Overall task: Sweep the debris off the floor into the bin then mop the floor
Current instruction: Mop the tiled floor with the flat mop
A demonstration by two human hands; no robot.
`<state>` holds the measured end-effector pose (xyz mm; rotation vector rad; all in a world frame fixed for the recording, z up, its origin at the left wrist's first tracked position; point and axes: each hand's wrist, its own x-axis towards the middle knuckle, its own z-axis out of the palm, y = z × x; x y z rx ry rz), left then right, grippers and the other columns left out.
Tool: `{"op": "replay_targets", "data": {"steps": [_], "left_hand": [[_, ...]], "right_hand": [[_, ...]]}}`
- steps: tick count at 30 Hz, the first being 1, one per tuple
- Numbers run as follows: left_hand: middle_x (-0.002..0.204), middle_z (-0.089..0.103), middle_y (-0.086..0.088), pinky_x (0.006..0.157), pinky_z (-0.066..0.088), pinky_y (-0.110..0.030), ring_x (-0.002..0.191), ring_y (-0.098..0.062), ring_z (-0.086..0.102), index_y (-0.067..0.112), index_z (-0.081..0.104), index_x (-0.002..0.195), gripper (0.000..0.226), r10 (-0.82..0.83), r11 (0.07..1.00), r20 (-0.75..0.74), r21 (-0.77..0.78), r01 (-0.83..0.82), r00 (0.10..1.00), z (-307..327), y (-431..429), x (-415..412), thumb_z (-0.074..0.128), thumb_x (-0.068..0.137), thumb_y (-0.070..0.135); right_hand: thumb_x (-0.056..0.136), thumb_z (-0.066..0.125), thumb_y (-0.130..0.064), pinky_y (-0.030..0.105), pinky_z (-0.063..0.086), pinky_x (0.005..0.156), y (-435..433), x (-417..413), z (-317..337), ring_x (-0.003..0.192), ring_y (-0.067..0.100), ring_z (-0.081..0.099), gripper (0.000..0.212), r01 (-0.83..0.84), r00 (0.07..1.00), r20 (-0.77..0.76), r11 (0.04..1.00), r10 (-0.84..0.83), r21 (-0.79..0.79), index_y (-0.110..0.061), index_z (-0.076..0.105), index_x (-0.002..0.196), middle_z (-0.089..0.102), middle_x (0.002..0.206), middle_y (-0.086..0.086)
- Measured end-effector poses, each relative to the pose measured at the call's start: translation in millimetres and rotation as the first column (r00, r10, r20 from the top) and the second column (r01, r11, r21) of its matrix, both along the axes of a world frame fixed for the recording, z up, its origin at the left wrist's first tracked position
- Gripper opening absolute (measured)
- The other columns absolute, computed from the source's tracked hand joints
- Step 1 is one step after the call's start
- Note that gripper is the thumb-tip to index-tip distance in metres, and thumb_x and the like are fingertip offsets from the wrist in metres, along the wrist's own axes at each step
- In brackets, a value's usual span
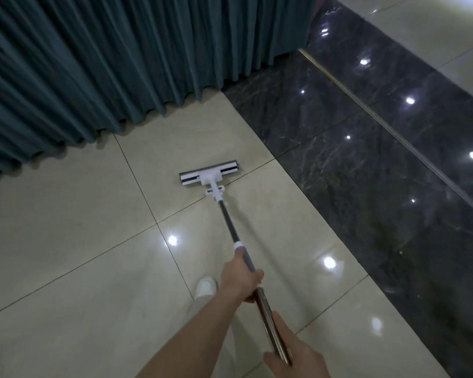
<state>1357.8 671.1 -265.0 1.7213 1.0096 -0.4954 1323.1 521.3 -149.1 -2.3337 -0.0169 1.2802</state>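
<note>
Both hands were wrapped around the mop handle (253,271): left hand (241,279) forward to steer, right hand (295,356) behind to push. The mop head (209,172) lay flat on the tiles (79,241) near the curtain (107,64) (no debris visible).

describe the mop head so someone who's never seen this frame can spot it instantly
Start at the teal curtain across the top left; below its hem lie beige floor tiles. The mop head sits there, near the dark marble strip: a flat white-and-black bar, the only white fixture, at the pole's far end.

left hand (241,279) clenched ahead, right hand (295,356) clenched nearer, forearms extended
</note>
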Motion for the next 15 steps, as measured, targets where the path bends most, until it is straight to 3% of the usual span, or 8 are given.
{"op": "replay_targets", "data": {"steps": [4,6,9,13,15], "left_hand": [[0.094,0.055,-0.01,0.031,0.045,-0.023,0.062,-0.018,0.058,0.02,0.045,0.115,0.04,0.037,0.999,0.027,0.015,-0.038,0.999,3,-3,2,0.066,0.08,0.023],[0.092,0.054,-0.008,0.03,0.044,-0.024,0.061,-0.018,0.057,0.018,0.049,0.108,0.035,0.051,0.998,0.034,0.035,-0.052,0.998,3,14,18,0.068,0.079,0.021],[0.088,0.053,-0.006,0.028,0.042,-0.022,0.056,-0.014,0.055,0.016,0.052,0.101,0.03,0.066,0.997,0.045,0.039,-0.068,0.997,-1,43,41,0.07,0.077,0.019],[0.092,0.054,-0.011,0.03,0.043,-0.022,0.061,-0.021,0.058,0.016,0.051,0.1,0.028,0.064,0.997,0.044,0.032,-0.065,0.997,-15,90,82,0.069,0.079,0.019],[0.09,0.053,-0.01,0.032,0.046,-0.026,0.062,-0.024,0.06,0.015,0.051,0.098,0.027,0.089,0.996,0.055,0.015,-0.09,0.995,-24,122,110,0.07,0.079,0.018]], "right_hand": [[0.088,0.06,-0.029,0.006,0.041,0.076,-4,0,3,0.101,0.009,0.064,0.071,-0.012,1.0,0.006,1.0,0.012,0.025,-0.053,0.025,0.144,0.066,0.105,-0.007],[0.088,0.06,-0.025,0.009,0.044,0.073,6,14,-4,0.09,0.011,0.063,0.069,-0.01,1.0,-0.005,0.997,0.011,0.072,-0.056,0.028,0.141,0.063,0.094,-0.006],[0.088,0.059,-0.026,0.014,0.047,0.072,32,35,-10,0.082,0.009,0.062,0.067,0.016,1.0,-0.005,0.994,-0.015,0.108,-0.06,0.03,0.138,0.062,0.091,-0.007],[0.072,0.06,-0.054,0.011,0.043,0.052,81,70,-23,0.05,-0.002,0.057,0.059,0.149,0.989,-0.005,0.97,-0.151,0.19,-0.082,0.032,0.115,0.061,0.073,-0.009],[0.077,0.062,-0.046,0.017,0.044,0.05,109,94,-39,0.043,0.0,0.053,0.06,0.175,0.984,-0.007,0.962,-0.178,0.21,-0.08,0.033,0.118,0.059,0.068,-0.006]]}}
